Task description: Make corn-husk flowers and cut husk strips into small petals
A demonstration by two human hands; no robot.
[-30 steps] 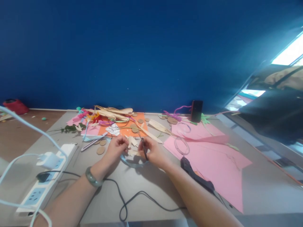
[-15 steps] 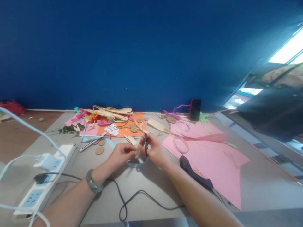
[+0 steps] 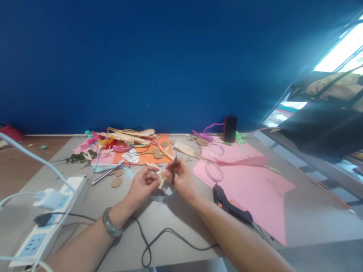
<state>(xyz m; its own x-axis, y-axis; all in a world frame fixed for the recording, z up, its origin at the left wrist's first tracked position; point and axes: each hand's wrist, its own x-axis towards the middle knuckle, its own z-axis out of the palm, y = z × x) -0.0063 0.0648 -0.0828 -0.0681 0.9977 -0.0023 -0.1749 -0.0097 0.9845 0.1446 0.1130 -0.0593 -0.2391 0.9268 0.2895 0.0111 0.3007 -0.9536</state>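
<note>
In the middle of the table, my left hand (image 3: pixel 144 181) is beside a small pale raffia strip (image 3: pixel 161 179), its thumb and fingers curled but apart. My right hand (image 3: pixel 183 179) is closed around small scissors (image 3: pixel 174 172) with dark handles, and a thin blade points up and away from me. The raffia strip meets the thumb side of that hand, which appears to pinch it. Just below my fingers a clear round rim (image 3: pixel 163 197) lies on the table, partly hidden by my hands. More raffia pieces lie right behind my fingers.
A power strip (image 3: pixel 61 217) with cables stands at left. A black glue gun (image 3: pixel 231 207) rests on pink paper (image 3: pixel 255 192) at right. Behind are a raffia bundle (image 3: pixel 130 134), orange paper (image 3: pixel 141 155), wooden discs (image 3: pixel 116 182) and an upright phone (image 3: pixel 230 129). A black cord (image 3: pixel 170 230) loops in front.
My left thumb and fingers have parted from their pinch on the raffia strip. My right hand keeps the scissors. The whole view has shifted slightly.
</note>
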